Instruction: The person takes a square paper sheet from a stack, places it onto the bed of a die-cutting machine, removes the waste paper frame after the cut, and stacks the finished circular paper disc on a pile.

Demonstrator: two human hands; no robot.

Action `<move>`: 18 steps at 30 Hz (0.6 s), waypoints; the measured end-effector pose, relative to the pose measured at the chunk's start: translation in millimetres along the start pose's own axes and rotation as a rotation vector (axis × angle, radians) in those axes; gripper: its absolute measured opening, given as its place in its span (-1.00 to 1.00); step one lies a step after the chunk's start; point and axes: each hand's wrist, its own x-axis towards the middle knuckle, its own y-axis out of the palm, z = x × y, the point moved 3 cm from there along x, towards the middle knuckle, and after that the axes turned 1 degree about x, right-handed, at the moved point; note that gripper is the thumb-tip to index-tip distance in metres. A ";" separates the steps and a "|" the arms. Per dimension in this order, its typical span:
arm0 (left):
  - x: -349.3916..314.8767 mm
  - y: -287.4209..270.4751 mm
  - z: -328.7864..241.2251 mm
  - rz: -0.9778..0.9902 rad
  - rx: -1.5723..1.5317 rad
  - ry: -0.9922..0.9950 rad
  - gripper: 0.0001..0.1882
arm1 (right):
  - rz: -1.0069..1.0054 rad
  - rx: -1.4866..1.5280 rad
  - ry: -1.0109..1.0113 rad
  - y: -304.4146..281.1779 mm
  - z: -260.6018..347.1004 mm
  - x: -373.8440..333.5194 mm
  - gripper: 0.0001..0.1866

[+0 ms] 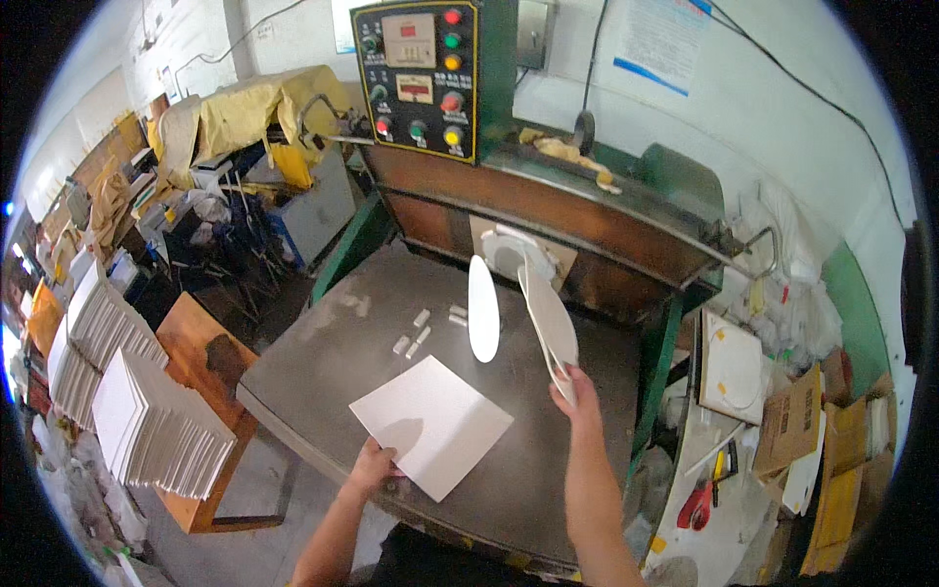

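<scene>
My left hand (370, 466) pinches the near left edge of a square white sheet (445, 430), which lies at a slant over the front of the dark press table (293, 352). Farther right, my right hand (577, 393) grips the lower end of a long, oval white piece (551, 318), held upright and tilted; it looks like more than one layer. To its left is another bright white oval piece (483, 311). Several small white blocks (418, 334) lie beyond the sheet. At the back of the table, a white ring-like form (509, 252) is partly hidden by the held piece.
A control panel (418, 78) with coloured buttons rises above the press. Stacks of white sheets (161, 430) stand on a wooden bench (201, 338) at left. Red-handled scissors (695, 505) and cardboard boxes (788, 421) are at right. Green frame bars flank the table.
</scene>
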 end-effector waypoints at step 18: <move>92.3 44.2 -83.1 0.370 -0.557 0.009 -0.52 | 0.068 -1.061 0.222 113.8 -62.4 18.9 -0.56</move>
